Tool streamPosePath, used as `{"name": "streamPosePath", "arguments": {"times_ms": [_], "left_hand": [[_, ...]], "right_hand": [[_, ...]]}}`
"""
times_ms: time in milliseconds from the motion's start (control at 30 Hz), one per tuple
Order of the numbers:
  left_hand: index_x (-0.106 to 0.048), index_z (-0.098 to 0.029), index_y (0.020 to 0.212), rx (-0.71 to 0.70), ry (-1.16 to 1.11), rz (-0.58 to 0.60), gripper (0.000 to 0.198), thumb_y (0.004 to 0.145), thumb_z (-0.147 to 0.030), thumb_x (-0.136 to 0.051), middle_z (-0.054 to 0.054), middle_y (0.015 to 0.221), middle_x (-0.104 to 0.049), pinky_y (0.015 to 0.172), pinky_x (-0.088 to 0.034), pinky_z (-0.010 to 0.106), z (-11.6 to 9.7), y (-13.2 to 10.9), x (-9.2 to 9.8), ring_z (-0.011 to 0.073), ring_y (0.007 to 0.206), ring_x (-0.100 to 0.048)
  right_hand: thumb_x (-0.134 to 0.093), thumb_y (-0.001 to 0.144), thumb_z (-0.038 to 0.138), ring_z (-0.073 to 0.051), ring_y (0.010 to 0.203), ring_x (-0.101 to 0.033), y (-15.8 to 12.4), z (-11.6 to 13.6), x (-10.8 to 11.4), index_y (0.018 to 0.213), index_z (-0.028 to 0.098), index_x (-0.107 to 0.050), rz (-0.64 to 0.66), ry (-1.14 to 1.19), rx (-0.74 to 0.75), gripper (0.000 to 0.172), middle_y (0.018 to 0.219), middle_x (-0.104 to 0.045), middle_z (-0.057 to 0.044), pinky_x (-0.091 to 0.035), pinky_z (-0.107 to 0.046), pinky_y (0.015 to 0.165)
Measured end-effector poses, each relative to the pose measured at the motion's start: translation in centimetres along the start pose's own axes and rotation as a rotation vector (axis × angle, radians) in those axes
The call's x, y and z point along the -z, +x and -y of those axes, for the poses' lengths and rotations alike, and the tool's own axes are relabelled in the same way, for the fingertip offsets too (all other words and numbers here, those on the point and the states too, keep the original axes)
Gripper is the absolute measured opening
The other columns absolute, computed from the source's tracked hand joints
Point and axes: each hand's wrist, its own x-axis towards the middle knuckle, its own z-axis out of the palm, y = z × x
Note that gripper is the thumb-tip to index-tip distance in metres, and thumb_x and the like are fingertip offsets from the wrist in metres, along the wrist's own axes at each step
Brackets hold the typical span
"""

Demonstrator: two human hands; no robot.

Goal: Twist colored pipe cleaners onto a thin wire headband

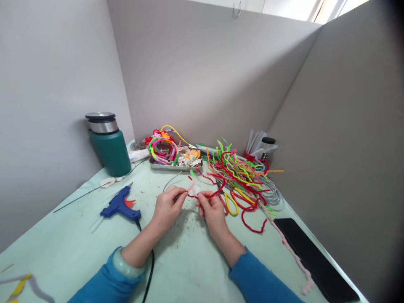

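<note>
Between my two hands runs a red pipe cleaner, pinched at one end by my left hand and farther along by my right hand. A pale pink fuzzy piece sticks up by my left fingertips; whether it is joined to the red one I cannot tell. The fingers of both hands are closed. Just past my right hand lie scissors with yellow and red handles, partly under loose red pipe cleaners. A blue hot glue gun rests on its side left of my left hand.
A tray of craft scraps and pipe-cleaner rings stands at the back. Right of it spreads a tangled pipe-cleaner heap. A green bottle stands at left, a black phone-like slab lies at right. Grey partitions surround the table.
</note>
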Motion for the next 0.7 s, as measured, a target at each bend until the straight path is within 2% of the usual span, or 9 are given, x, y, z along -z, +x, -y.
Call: {"name": "streamPosePath", "arguments": {"times_ms": [100,233,433,567,700], "left_hand": [[-0.065,-0.016,0.081,-0.074,0.031,-0.003,0.019,0.083,-0.027,-0.049,0.004,0.070,-0.060,0.064,-0.039,0.024,0.0,0.1,0.1,0.0136,0.067,-0.053],[-0.067,-0.018,0.083,-0.229,0.047,0.050,0.017,0.083,-0.027,-0.052,0.004,0.071,-0.062,0.072,-0.038,0.028,-0.1,0.1,0.3,0.0147,0.071,-0.054],[-0.065,-0.018,0.085,-0.419,0.029,0.127,0.015,0.083,-0.023,-0.051,0.003,0.067,-0.061,0.075,-0.038,0.030,-0.4,0.0,0.3,0.0142,0.069,-0.052],[-0.062,-0.016,0.081,-0.434,0.045,0.105,0.015,0.084,-0.021,-0.049,0.004,0.068,-0.060,0.072,-0.038,0.029,-0.6,0.0,0.4,0.0144,0.068,-0.051],[-0.060,-0.015,0.080,-0.444,0.022,0.157,0.017,0.086,-0.022,-0.046,0.004,0.067,-0.058,0.069,-0.038,0.028,-1.0,0.0,0.7,0.0142,0.068,-0.050]], "right_hand": [[-0.060,0.074,0.038,-0.005,0.038,-0.040,0.6,0.1,0.3,0.078,0.017,-0.054,0.000,0.121,-0.067,0.022,0.062,-0.058,0.002,-0.027,-0.017,0.036],[-0.066,0.068,0.036,-0.004,0.038,-0.039,1.1,0.2,0.9,0.073,0.016,-0.054,0.006,0.300,-0.171,0.024,0.063,-0.059,0.001,-0.027,-0.017,0.036],[-0.071,0.062,0.032,-0.004,0.037,-0.036,1.3,0.2,1.2,0.076,0.017,-0.056,0.030,0.434,-0.243,0.026,0.046,-0.044,0.008,-0.027,-0.017,0.037],[-0.072,0.064,0.032,-0.004,0.037,-0.034,1.4,0.3,1.2,0.077,0.016,-0.057,0.030,0.502,-0.259,0.025,0.045,-0.043,0.009,-0.025,-0.016,0.036],[-0.073,0.063,0.030,-0.003,0.034,-0.032,1.7,0.1,1.4,0.076,0.014,-0.059,0.053,0.549,-0.276,0.024,0.042,-0.042,0.009,-0.025,-0.015,0.035]]}}
